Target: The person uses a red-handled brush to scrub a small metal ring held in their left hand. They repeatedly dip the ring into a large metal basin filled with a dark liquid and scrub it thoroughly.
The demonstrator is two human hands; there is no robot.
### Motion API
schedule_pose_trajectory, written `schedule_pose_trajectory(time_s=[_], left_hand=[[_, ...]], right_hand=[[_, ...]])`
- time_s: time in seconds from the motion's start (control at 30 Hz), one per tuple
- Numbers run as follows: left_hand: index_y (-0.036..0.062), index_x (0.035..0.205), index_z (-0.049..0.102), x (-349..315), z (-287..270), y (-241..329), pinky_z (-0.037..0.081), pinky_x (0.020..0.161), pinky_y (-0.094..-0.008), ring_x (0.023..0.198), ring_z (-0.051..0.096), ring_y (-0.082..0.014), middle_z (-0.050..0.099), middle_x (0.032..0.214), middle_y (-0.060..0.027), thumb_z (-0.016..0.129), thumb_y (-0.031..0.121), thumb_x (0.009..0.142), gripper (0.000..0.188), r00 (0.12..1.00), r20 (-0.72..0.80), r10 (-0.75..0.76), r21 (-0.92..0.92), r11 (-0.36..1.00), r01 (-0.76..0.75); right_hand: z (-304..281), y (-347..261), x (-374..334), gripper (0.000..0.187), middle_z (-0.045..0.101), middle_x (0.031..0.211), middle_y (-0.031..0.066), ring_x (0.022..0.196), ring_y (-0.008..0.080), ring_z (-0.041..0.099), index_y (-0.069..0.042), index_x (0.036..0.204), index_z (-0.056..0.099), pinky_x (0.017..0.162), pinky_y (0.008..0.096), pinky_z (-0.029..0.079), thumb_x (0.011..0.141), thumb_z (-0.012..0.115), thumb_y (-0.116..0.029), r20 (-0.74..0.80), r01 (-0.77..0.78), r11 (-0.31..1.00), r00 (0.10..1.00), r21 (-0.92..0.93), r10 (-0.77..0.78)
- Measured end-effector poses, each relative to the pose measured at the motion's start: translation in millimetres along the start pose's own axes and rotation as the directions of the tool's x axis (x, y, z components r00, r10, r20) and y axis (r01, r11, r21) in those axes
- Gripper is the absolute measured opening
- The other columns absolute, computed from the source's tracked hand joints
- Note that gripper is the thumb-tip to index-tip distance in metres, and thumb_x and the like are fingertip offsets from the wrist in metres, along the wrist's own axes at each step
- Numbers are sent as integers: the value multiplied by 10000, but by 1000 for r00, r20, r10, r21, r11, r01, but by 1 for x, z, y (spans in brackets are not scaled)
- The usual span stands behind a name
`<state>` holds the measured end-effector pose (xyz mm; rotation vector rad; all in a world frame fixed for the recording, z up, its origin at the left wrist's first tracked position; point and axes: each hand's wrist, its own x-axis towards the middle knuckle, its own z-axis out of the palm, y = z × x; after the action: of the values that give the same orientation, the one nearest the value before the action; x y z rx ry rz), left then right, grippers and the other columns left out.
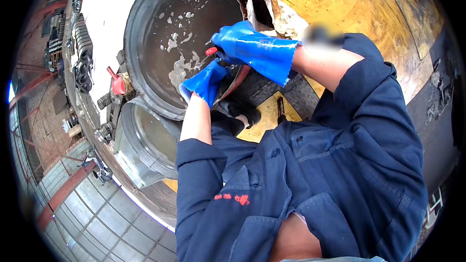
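Observation:
Both my hands wear blue rubber gloves and are close together over the right side of a large dark round tub (130, 43) of murky, foam-flecked water (167, 26). My right hand (234, 43) is closed around a small dark object with a red end (211, 51), which sticks out toward the tub's middle; its kind does not show. Just below it, my left hand (209, 80) is closed, fingertips up against the same dark piece. What lies between its fingers is hidden by the gloves.
Left below the tub stands a metal bucket (127, 148) with cloudy liquid. A red funnel-like piece (118, 85) and coiled metal parts (83, 48) are at the left. A yellow, stained surface (340, 0) spreads at the upper right. A dark shoe (250, 111) shows below the hands.

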<state>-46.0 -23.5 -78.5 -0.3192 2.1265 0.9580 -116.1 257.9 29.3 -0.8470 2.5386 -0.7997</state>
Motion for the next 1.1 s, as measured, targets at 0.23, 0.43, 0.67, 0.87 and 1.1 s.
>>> schedule_pose_trajectory(time_s=[0.23, 0.43, 0.67, 0.87, 1.1], left_hand=[[15, 1190, 726, 1, 23, 55, 565, 847, -349, 918, 701, -200, 758, 1068, -79, 744, 5, 894, 297, 984, 136, 115, -580, 814, -15], [38, 1150, 723, 3, 9, 51, 549, 792, -300, 862, 688, -159, 744, 1002, -46, 781, 49, 902, 254, 949, -308, 65, -566, 790, -238], [25, 1219, 690, -58, -33, 51, 617, 838, -410, 932, 761, -270, 773, 1077, -138, 688, 133, 990, 254, 966, -257, -34, -775, 604, -185], [13, 1270, 684, -74, -32, 43, 621, 895, -428, 983, 752, -275, 755, 1146, -135, 667, 78, 988, 289, 967, -254, -13, -752, 632, -189], [64, 1299, 675, -61, -24, 48, 611, 882, -498, 1021, 747, -309, 765, 1148, -127, 677, 110, 981, 322, 946, -323, -38, -790, 561, -247]], right_hand=[[6, 2, 7, 270, 733, 1013, 125, 940, 357, 730, -142, 1042, 734, 758, 471, 596, 851, 699, -330, -32, -34, 999, 999, -13, 34], [-1, -3, 12, 257, 748, 1010, 159, 972, 366, 724, -147, 1042, 745, 815, 483, 591, 893, 663, -339, -117, -88, 991, 988, 105, 101], [-18, -6, 20, 249, 748, 921, 135, 856, 172, 718, -85, 1088, 741, 825, 335, 571, 967, 682, -294, -104, -85, 819, 979, 568, 174], [4, -42, 23, 265, 761, 983, 129, 949, 198, 725, -65, 1178, 723, 875, 357, 564, 981, 679, -236, -214, 315, 745, 949, 588, -232], [26, -16, 51, 336, 764, 956, 133, 951, 246, 746, -90, 1092, 748, 872, 368, 560, 949, 661, -380, -45, -215, 773, 953, 597, 300]])
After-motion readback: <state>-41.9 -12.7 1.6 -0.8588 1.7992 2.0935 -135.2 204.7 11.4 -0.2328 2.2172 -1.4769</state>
